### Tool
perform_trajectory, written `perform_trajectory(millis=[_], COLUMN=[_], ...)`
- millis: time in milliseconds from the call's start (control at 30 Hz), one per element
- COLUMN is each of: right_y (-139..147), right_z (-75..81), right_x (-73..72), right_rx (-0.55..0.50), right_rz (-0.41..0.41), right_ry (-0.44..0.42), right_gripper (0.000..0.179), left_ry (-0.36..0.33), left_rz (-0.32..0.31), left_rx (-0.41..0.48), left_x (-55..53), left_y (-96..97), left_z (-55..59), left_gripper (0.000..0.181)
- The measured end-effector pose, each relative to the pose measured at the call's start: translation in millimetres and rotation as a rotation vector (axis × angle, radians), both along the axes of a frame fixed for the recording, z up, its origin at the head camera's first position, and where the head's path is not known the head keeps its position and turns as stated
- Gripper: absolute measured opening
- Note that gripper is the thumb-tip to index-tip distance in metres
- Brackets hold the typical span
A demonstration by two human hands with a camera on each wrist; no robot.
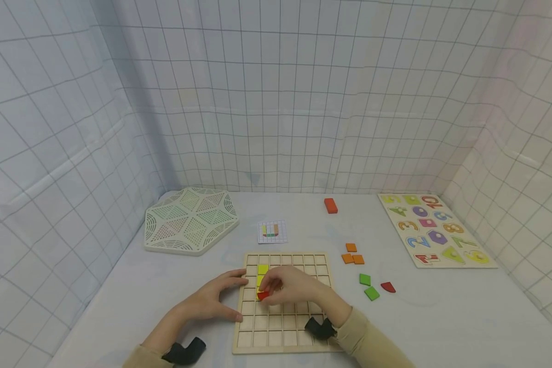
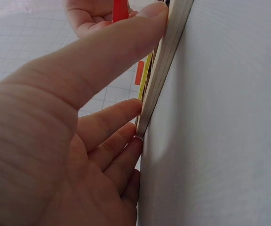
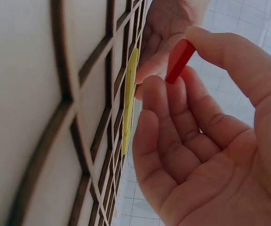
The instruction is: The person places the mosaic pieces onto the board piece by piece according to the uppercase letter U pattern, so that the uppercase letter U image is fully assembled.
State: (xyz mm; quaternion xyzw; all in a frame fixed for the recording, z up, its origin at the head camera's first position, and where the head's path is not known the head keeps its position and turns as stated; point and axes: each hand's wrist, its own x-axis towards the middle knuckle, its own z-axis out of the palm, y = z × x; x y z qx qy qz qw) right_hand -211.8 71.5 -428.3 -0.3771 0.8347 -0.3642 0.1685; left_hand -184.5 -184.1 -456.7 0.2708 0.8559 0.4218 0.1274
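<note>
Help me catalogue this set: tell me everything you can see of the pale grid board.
The grid board is pale and rectangular, apparently wooden, with a layered-looking edge and a plain border. Raised, dark-edged strips divide it into square compartments. It lies flat on the white table, its near right corner hidden by the right sleeve. Yellow tiles line part of one column towards its far left. The left hand touches its left edge; the right hand holds a red piece above it, hiding some compartments.

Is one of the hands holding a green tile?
No, the right hand pinches a red piece, the left hand touches the board, and both loose green tiles lie on the table.
</note>
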Motion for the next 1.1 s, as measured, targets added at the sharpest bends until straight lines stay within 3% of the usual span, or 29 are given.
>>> perform_trajectory(millis=[400, 867, 1100], right_y=[0, 1, -3], right_z=[-13.4, -15.7, -17.8], right_x=[-0.9, -0.7, 1.4], right_rx=[-0.011, -0.009, 0.013], right_rz=[0.012, 0.012, -0.011], right_ry=[-0.027, -0.037, 0.021], right_gripper=[0.019, 0.021, 0.021], left_ry=[0.009, -0.001, 0.007], left_rz=[0.0, -0.009, -0.01], left_rx=[-0.013, 0.006, 0.009], left_x=[0.8, 0.4, 0.4], left_y=[0.7, 0.8, 0.7], left_z=[-0.2, 0.8, 2.1], left_gripper=[0.072, 0.071, 0.072])
